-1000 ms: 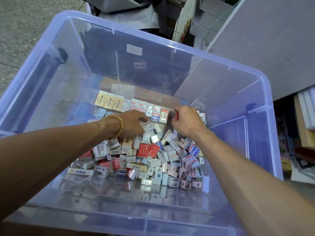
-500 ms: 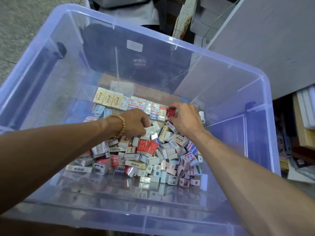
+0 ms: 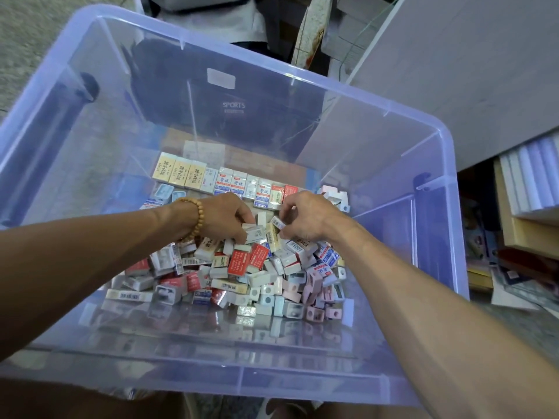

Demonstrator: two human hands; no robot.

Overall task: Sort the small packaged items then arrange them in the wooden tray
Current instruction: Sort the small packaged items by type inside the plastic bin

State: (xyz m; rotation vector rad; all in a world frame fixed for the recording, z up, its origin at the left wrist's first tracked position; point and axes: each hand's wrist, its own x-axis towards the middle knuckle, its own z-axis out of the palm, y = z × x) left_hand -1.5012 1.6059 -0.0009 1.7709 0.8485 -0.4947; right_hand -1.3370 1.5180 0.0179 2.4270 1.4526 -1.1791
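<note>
Fingers (image 3: 282,225) of the right hand (image 3: 308,216) pinch a small white barcoded packet (image 3: 277,222), held just above the loose heap (image 3: 242,267) at the near end of the clear bin (image 3: 393,385). Beside it, the left hand (image 3: 223,214), beaded bracelet (image 3: 198,217) at its wrist, curls into the heap and seems to grip a white box (image 3: 255,234). Beyond both hands, along the bin's far wall, stands the sorted row (image 3: 223,181): packets upright, side by side, running left to right. Its open right end lies just past the right hand, the nearer one, so the pinched packet likely goes there.
</note>
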